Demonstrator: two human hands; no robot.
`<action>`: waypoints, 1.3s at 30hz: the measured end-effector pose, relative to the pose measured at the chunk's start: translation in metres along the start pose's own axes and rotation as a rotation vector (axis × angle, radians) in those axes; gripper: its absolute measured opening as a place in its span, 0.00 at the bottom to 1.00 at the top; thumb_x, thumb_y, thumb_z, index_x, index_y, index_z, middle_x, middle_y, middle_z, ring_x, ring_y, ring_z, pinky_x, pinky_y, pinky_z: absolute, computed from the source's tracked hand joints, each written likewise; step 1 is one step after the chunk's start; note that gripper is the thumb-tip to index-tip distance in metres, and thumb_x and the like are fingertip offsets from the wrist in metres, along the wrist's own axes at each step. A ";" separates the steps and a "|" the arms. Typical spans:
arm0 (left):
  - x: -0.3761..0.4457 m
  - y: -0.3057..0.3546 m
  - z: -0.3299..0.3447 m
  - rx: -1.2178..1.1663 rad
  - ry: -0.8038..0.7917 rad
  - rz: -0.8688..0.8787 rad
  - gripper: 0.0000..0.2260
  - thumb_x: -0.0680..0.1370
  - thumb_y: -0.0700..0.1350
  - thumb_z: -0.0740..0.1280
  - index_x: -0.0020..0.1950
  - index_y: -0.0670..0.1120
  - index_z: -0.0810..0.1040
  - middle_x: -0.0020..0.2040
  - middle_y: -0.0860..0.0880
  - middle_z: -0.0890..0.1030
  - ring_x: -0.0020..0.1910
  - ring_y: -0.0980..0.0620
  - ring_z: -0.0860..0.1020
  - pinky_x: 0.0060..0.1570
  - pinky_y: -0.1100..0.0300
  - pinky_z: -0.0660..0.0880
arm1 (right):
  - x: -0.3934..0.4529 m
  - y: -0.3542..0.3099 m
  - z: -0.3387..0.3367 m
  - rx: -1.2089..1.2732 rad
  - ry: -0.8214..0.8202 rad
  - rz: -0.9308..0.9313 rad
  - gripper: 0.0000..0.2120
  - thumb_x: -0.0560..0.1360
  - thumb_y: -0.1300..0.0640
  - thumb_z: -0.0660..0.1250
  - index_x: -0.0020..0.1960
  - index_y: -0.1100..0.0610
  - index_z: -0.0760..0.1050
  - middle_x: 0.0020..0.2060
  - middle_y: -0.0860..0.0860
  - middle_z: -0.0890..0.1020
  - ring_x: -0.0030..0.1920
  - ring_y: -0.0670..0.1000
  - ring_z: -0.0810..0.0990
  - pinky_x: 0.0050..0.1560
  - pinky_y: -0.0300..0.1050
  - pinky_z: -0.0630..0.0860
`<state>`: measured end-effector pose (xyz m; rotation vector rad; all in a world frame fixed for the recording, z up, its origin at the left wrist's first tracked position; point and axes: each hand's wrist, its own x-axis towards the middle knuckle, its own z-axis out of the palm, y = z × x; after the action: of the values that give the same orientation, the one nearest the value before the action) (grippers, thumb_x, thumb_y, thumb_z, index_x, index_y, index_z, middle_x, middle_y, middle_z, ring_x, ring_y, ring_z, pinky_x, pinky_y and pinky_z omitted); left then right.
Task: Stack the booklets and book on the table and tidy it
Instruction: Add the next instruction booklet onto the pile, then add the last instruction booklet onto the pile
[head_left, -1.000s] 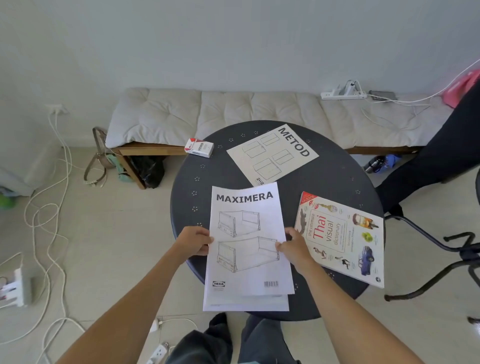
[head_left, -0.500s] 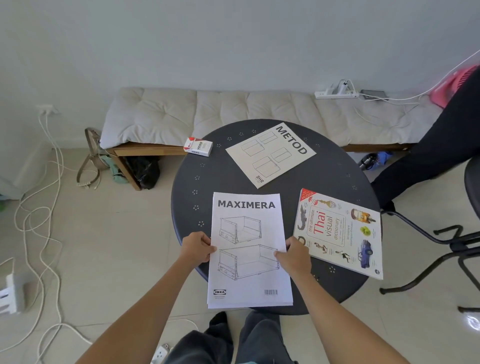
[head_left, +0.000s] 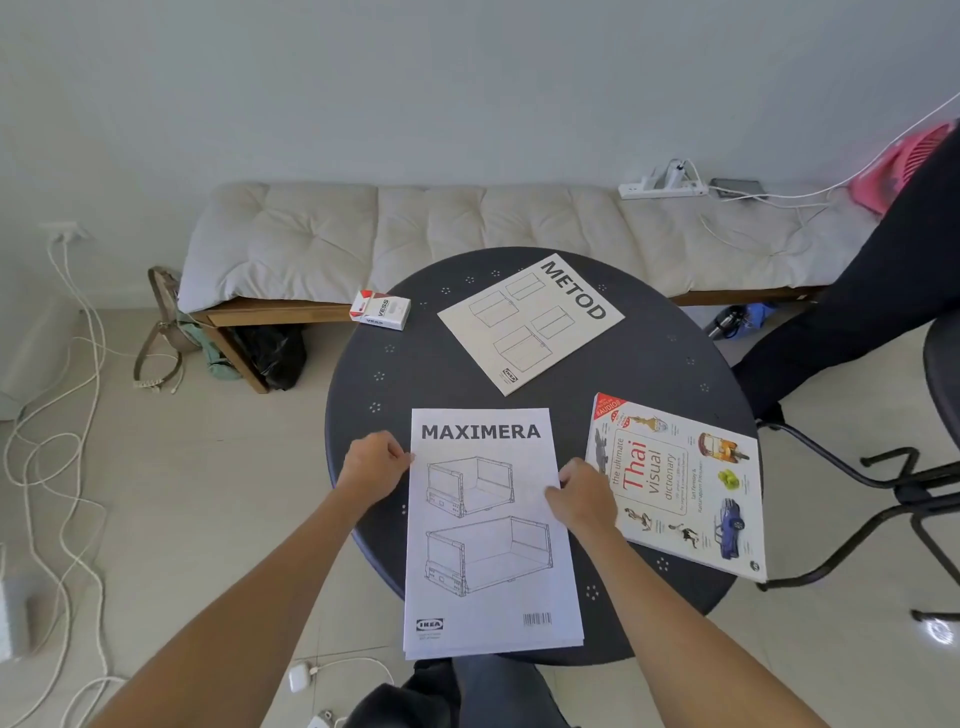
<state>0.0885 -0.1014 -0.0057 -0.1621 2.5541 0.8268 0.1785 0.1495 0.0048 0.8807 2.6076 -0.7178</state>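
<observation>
A white MAXIMERA booklet (head_left: 491, 540), with more sheets squared under it, lies at the near edge of the round dark table (head_left: 447, 364). My left hand (head_left: 375, 464) grips its left edge and my right hand (head_left: 583, 495) grips its right edge. A beige METOD booklet (head_left: 530, 322) lies at an angle at the far side. The Thai visual dictionary book (head_left: 678, 486) lies at the right, its near corner over the table's rim.
A small red and white pack (head_left: 380, 310) sits on the table's far left rim. Behind stands a cushioned bench (head_left: 415, 234) with a power strip (head_left: 662, 183). A black chair base (head_left: 883, 499) and a person's dark leg are at the right. Cables lie on the floor.
The MAXIMERA booklet has been squared up over the sheets beneath it and now lies straight; both hands have shifted slightly up its side edges.
</observation>
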 end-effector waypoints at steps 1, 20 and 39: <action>0.011 0.008 -0.003 0.006 0.012 0.017 0.08 0.76 0.48 0.68 0.42 0.44 0.77 0.43 0.45 0.83 0.44 0.45 0.80 0.46 0.55 0.77 | 0.009 -0.003 -0.004 0.045 -0.013 -0.022 0.08 0.75 0.55 0.68 0.51 0.58 0.74 0.46 0.53 0.81 0.39 0.48 0.77 0.37 0.39 0.72; 0.201 0.148 -0.007 0.167 0.047 0.088 0.27 0.77 0.44 0.65 0.72 0.37 0.59 0.71 0.38 0.65 0.69 0.37 0.67 0.67 0.46 0.67 | 0.182 -0.063 -0.049 0.910 -0.170 0.534 0.03 0.74 0.63 0.66 0.43 0.60 0.72 0.33 0.52 0.73 0.30 0.49 0.72 0.40 0.40 0.76; 0.209 0.162 -0.010 -0.244 -0.176 -0.020 0.13 0.79 0.42 0.61 0.62 0.44 0.76 0.63 0.42 0.76 0.61 0.41 0.75 0.59 0.46 0.77 | 0.196 -0.077 -0.043 0.997 -0.097 0.630 0.11 0.71 0.68 0.66 0.53 0.65 0.77 0.44 0.59 0.81 0.39 0.57 0.80 0.46 0.51 0.83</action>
<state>-0.1408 0.0298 -0.0069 -0.1810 2.2804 1.0928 -0.0254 0.2139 -0.0145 1.7249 1.5938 -1.7884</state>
